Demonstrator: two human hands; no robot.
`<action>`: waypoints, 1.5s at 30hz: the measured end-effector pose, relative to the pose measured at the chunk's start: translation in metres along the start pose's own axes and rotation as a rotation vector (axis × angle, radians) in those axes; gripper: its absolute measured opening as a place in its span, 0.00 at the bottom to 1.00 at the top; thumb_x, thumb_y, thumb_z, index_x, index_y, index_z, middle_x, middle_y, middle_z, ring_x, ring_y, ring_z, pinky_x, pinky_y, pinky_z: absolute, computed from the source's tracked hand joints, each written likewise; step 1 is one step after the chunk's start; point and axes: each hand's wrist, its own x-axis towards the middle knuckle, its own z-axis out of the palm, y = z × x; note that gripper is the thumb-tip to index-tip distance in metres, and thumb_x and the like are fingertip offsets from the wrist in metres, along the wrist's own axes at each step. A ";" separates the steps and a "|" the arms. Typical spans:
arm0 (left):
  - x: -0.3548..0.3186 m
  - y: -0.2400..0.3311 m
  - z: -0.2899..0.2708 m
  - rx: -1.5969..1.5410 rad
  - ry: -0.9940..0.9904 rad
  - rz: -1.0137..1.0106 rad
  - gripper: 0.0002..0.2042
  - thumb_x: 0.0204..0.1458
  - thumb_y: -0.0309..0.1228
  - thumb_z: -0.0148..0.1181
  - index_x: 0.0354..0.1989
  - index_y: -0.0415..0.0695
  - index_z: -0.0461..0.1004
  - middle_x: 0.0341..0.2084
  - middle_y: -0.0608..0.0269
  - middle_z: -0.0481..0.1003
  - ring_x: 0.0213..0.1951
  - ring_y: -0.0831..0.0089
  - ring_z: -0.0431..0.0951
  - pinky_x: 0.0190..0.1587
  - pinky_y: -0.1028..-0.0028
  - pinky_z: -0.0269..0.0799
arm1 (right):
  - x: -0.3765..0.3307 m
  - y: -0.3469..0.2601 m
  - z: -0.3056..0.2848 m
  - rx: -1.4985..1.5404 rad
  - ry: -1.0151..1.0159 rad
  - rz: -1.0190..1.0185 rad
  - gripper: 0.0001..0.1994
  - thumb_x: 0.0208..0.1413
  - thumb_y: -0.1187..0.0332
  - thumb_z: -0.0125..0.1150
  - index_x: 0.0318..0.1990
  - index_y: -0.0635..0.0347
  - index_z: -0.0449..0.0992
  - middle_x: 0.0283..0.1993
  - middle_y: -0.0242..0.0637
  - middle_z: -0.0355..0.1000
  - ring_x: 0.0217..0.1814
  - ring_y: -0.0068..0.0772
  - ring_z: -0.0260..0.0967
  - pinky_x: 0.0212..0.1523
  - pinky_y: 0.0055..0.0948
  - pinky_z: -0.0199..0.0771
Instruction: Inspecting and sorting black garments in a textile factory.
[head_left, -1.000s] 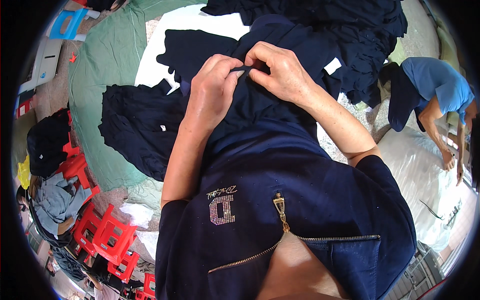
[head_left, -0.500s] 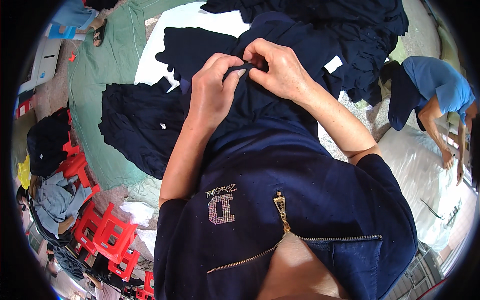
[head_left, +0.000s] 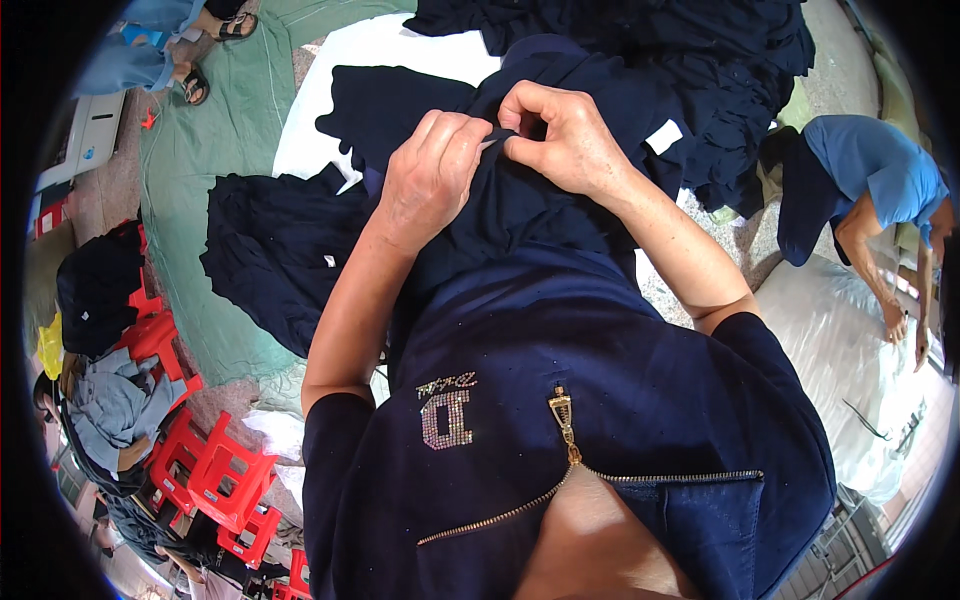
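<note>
Pinching a small fold of the dark navy garment [head_left: 560, 200] from both sides, the left hand [head_left: 430, 180] and the right hand [head_left: 560, 140] meet at one point, their fingers [head_left: 520, 110] closed on the cloth and almost touching each other. The garment hangs from this pinch down toward the person's chest, and its upper part lies over the white sheet [head_left: 390, 50] beyond the hands. Both hands are equally near the fold, and a heap of navy clothes [head_left: 270, 250] lies to the left of the garment.
</note>
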 end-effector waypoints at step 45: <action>-0.028 -0.015 -0.044 -1.187 0.225 -0.979 0.05 0.55 0.22 0.60 0.39 0.38 0.77 0.32 0.74 0.75 0.35 0.87 0.71 0.43 0.83 0.65 | 0.020 -0.026 0.010 -0.523 -0.172 -0.675 0.05 0.50 0.74 0.61 0.24 0.57 0.74 0.26 0.30 0.65 0.36 0.29 0.65 0.46 0.31 0.62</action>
